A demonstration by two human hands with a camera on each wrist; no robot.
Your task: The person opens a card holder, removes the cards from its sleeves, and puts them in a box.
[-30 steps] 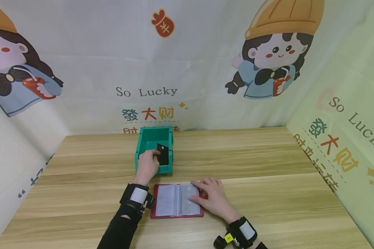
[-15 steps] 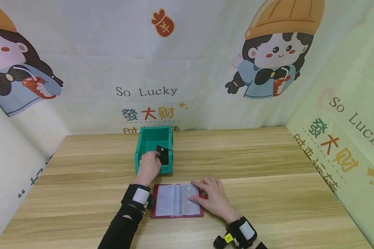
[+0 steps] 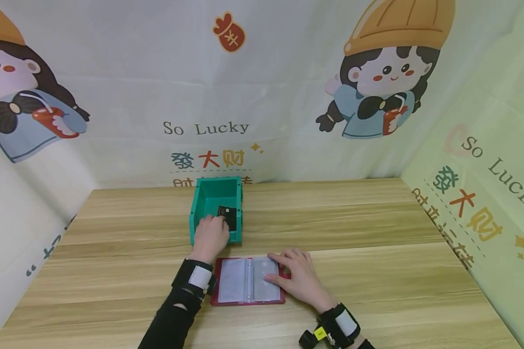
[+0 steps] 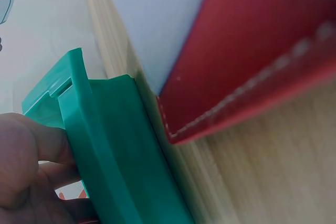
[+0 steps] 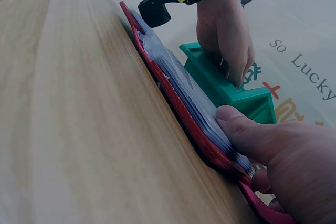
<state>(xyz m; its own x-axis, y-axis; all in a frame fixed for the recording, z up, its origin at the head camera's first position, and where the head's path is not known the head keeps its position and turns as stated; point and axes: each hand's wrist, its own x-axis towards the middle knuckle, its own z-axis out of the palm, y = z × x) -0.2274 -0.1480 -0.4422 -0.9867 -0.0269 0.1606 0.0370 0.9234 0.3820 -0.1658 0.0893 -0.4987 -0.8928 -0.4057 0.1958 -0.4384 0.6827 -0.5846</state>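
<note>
A green plastic bin (image 3: 195, 208) stands toward the back of the table with a black card (image 3: 230, 219) inside it. My left hand (image 3: 210, 236) reaches over the near rim, its fingers bent down at the card's left edge. The fingertips are hidden, so I cannot tell whether they pinch the card. In front of the bin lies a red card holder (image 3: 214, 298), spread flat with clear plastic sleeves (image 3: 231, 281). My right hand (image 3: 303, 278) rests on its right side. Its thumb (image 5: 233, 121) presses on the stacked sleeves, with the other fingers at their outer edge.
The wooden table (image 3: 353, 228) runs back to a printed cloth backdrop (image 3: 288, 97), which also covers both sides. Black straps with cameras sit on both wrists, and the right wrist camera (image 3: 309, 339) is close over the table.
My left hand has shifted slightly right, covering more of the black card. The card's top edge has come a little toward me. The right hand and the card holder have not moved.
</note>
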